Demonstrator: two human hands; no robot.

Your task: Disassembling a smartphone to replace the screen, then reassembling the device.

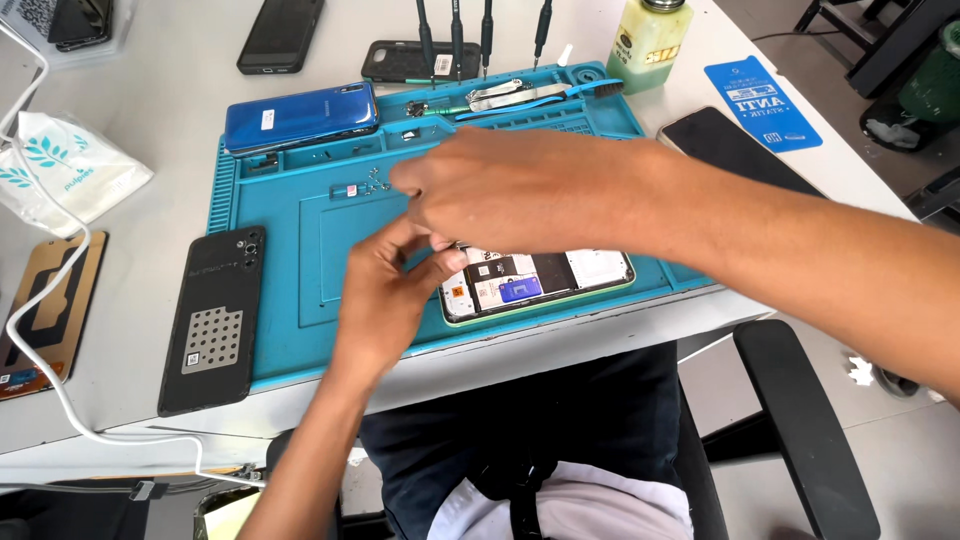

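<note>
Left hand (385, 290): fingers bent inward, thumb and fingertips pinched at the near-left corner of the opened phone (540, 282); whether a small part is held between them cannot be told. Right hand (500, 190): reaching in from the right across the blue work mat (300, 250), fingers curled downward above the phone's upper left edge, contents of the grip hidden beneath the palm. Opened phone: back removed, circuit board and battery exposed, lying flat on the mat's near right portion, long axis running left to right; it sits directly under the right hand and just right of the left hand, so both are about equally close, the left one touching its end. Tiny screws (375, 182): scattered on the mat just beyond the right hand's fingertips. Black back cover (213, 320): face down, overlapping the mat's left edge, well apart from both hands. Blue phone (300, 117): far left corner of the mat. Screwdrivers (470, 35): upright row at the far edge. Bottle of yellowish liquid (650, 40): far right, off the mat.
</note>
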